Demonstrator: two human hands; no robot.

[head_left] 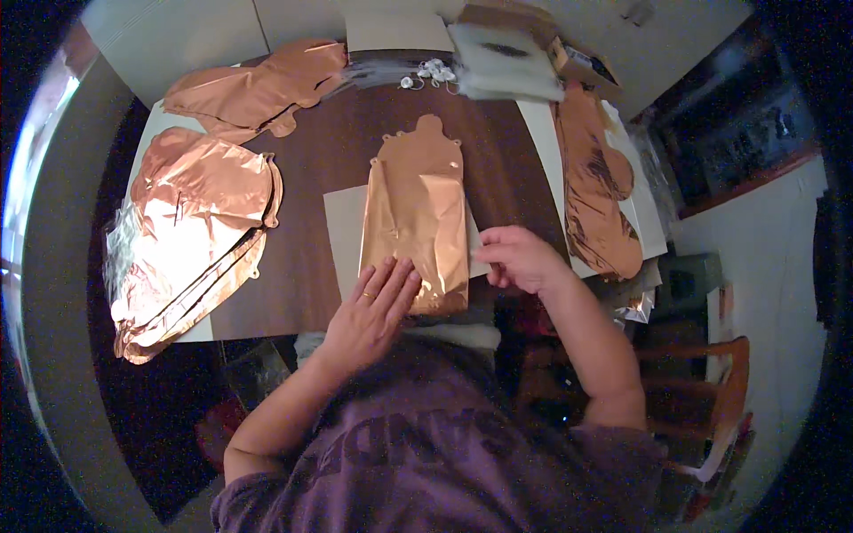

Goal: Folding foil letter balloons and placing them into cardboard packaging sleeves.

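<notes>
In front of me a flat, uninflated copper-coloured foil balloon (418,204) lies folded lengthwise, with small tabs and a rounded end at the far side. Under it is a sheet of white card (345,233), sticking out on both sides. My left hand (378,302) rests flat on the near part of the foil, fingers stretched out. Beside the foil's right edge, my right hand (520,258) is closed, thumb and fingertips pinching the card's right edge. The part of the card beneath the balloon is hidden.
More flat copper foil balloons lie on the dark brown table (311,169): a shiny stack (195,213) at left, one (258,89) at far left, and a pile (595,186) at right. White ribbon coils (435,71) and a clear plastic package (502,62) sit at the back. A wooden chair (729,355) stands at right.
</notes>
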